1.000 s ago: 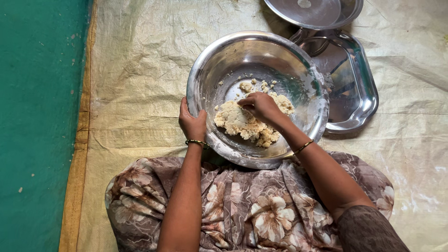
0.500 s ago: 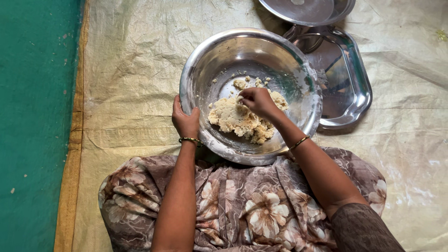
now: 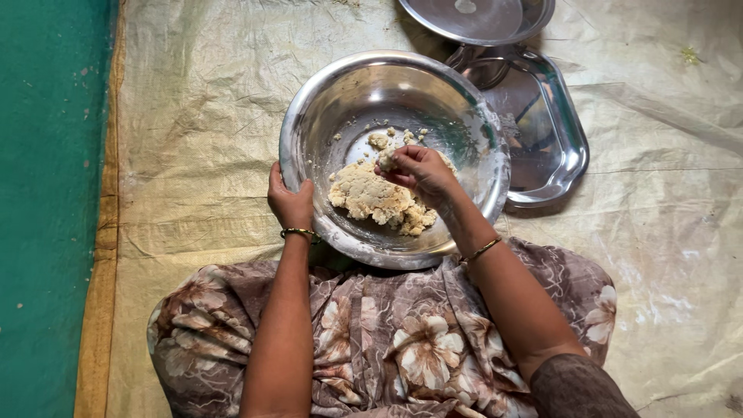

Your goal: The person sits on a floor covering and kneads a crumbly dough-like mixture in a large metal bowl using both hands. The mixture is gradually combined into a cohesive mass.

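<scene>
Since half a second ago you've lifted your right hand (image 3: 422, 172) off the dough, fingers now pinched on a small lump (image 3: 385, 160). Around you lies a crinkled yellowish plastic sheet (image 3: 201, 116); on it a round, shiny steel bowl (image 3: 309, 116), its near rim clasped by your left hand (image 3: 290, 203). Inside, just below your right fingers, sits the pale, crumbly dough mass (image 3: 371, 195)

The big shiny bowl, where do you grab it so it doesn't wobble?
Probably by the rim of the steel bowl, from the near left side, where the left hand grips now: the lip is thin enough for fingers to hook over, and the dough stays clear.
</scene>
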